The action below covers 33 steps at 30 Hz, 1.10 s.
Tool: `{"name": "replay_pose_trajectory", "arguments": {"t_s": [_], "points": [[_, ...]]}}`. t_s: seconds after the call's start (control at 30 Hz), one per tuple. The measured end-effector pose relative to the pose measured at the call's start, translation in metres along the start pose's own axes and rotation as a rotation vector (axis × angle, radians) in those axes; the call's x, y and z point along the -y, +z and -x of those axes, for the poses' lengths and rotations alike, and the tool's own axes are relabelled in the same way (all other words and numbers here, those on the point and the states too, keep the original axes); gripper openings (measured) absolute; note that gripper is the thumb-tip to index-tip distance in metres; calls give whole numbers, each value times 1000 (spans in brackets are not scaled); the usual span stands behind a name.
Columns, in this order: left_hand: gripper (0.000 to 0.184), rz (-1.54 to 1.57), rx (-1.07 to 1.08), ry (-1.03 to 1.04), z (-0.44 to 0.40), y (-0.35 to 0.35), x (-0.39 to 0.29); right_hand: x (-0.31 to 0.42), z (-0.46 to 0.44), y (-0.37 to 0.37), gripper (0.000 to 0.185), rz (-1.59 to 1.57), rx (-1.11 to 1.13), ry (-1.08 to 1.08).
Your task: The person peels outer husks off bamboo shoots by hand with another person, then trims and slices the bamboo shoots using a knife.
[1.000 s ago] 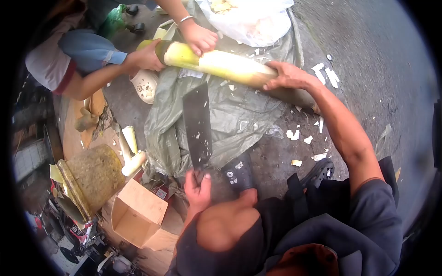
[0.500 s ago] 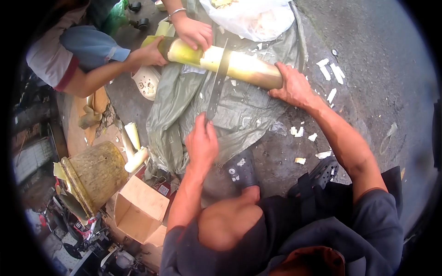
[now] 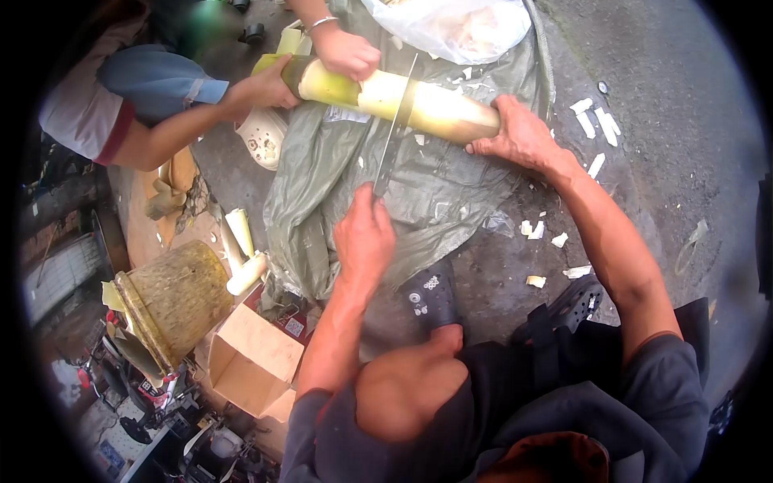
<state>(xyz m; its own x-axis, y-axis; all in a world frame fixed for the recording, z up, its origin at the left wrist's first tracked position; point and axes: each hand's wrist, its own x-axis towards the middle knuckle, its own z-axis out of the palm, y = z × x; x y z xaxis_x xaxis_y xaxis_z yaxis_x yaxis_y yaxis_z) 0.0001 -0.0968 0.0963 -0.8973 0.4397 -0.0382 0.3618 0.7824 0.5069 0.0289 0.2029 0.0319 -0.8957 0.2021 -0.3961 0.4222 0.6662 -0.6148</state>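
Here, the fingers of the left hand [image 3: 364,233] are clenched round the grip of a long knife [image 3: 392,145], whose blade reaches forward from them and crosses the pale green stalk [image 3: 451,113]; whether its edge touches the stalk I cannot tell. The fingers of the right hand [image 3: 525,138] grasp one end of that stalk, which runs leftward from them, ahead of the left hand's fingers. Beyond the blade, a co-worker's nearer hand [image 3: 274,85] clasps the opposite end, while the co-worker's other hand [image 3: 346,55] rests on top with its fingers curled. Between the left hand's fingers and the stalk spreads a grey-green sheet [image 3: 439,205]. Past the right hand's fingers sits a white plastic bag [image 3: 459,32], and to their right lie white scraps [image 3: 608,129]. Well left of the knife-holding fingers stand a dirty yellow bucket [image 3: 181,290] and a cardboard box [image 3: 262,342].
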Motion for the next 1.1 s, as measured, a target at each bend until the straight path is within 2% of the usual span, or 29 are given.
{"name": "replay_pose_trajectory", "arguments": {"t_s": [0.13, 0.43, 0.57, 0.73, 0.83, 0.93, 1.03, 1.07, 1.1], "points": [[26, -26, 11, 7, -3, -1, 1, -3, -3, 7, 89, 7, -55, -65], [16, -239, 95, 0, -9, -10, -15, 0, -2, 10, 89, 46, -46, -26], [12, -292, 177, -40, -17, -13, -21, -2, 1, 13, 86, 28, -107, -79], [15, -301, 213, -57, -43, -6, -38, -4, 4, 24, 81, 37, -206, -143], [18, -287, 195, -20, -64, 2, -43, 4, 10, 26, 81, 93, -193, -96], [20, -275, 175, -18, -61, 1, -40, 5, 14, 30, 88, 144, -237, -118], [22, -280, 192, -66, -41, -4, -27, 7, 15, 30, 89, 180, -239, -113], [23, -287, 219, -97, -28, -7, -24, 1, 11, 29, 89, 174, -210, -123], [23, -306, 237, -107, -18, -12, -23, -10, 8, 25, 88, 38, -97, -101]]}}
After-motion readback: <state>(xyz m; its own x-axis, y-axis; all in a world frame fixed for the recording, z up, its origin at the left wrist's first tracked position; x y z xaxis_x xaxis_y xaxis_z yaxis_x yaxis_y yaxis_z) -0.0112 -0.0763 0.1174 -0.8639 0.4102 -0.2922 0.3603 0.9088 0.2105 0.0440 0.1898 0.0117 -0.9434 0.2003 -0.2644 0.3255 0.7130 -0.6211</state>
